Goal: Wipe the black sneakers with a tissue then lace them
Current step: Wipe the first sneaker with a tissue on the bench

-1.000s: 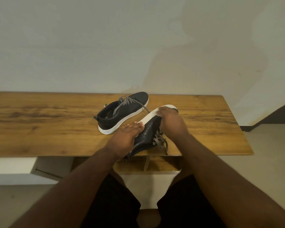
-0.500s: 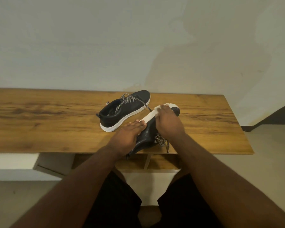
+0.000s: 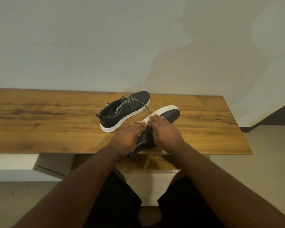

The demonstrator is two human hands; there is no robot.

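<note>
The left hand [image 3: 127, 134] lies flat, fingers straight, on the tilted near sneaker [image 3: 169, 114] at the wooden table [image 3: 39, 122] front edge. The right hand [image 3: 163, 131] covers its middle with fingers bent over it; any tissue beneath is hidden. The second sneaker [image 3: 122, 112] stands just behind, laces loose.

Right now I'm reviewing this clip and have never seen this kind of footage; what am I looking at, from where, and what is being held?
One camera, worn on a person's head, looks down at their own two bare arms. A long brown wooden table stands against a pale wall. On it sit two black sneakers with white soles. The far sneaker stands upright, its speckled laces loose. The near sneaker is tipped on its side. The left hand steadies its heel end; the right hand lies over its middle. Any tissue is hidden.
</note>
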